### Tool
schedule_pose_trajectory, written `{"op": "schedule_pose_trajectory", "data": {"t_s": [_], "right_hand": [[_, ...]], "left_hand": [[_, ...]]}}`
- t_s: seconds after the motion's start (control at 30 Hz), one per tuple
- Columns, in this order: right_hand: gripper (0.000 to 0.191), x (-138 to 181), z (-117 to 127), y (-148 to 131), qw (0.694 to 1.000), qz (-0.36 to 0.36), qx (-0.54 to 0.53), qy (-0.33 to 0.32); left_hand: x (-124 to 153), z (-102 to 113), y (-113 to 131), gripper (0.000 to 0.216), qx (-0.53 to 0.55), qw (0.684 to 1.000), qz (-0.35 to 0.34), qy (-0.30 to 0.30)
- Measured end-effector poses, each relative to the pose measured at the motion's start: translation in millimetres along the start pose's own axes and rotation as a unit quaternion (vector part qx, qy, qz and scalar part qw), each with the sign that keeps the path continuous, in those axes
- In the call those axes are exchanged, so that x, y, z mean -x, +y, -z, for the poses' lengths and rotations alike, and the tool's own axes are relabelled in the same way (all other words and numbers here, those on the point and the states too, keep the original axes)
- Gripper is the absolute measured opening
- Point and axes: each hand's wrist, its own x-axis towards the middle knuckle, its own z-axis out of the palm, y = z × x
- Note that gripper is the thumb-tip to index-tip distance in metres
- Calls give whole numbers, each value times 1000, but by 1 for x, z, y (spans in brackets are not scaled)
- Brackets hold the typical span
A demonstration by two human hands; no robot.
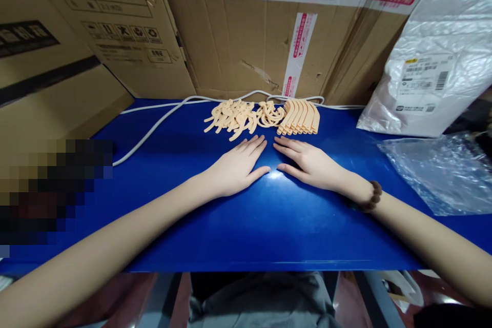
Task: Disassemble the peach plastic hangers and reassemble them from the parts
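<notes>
My left hand (239,166) lies flat on the blue table (269,230), fingers stretched out and holding nothing. Opposite it, my right hand (309,163) rests palm down with its fingers extended, also without anything in it. Just beyond my left fingertips is a loose heap of cream-coloured curved pieces (232,115). A smaller cluster of hooked or ring-like cream pieces (269,114) sits in the middle. Beyond my right fingertips, several long curved cream strips (299,117) lie side by side in a neat row. A brown beaded band (374,196) circles my right wrist.
Large cardboard boxes (238,46) stand along the back and left. A white cable (154,125) runs behind the pieces. On the right are a white plastic mailing bag (426,61) and a clear plastic bag (446,174). The table's front edge is near my lap.
</notes>
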Motion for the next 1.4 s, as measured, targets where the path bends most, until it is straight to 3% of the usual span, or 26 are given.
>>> {"op": "schedule_pose_trajectory", "data": {"t_s": [1.4], "right_hand": [[60, -1, -3, 0, 1000, 1, 10, -4]], "left_hand": [[1, 5, 0, 74, -6, 1000, 8, -11]]}}
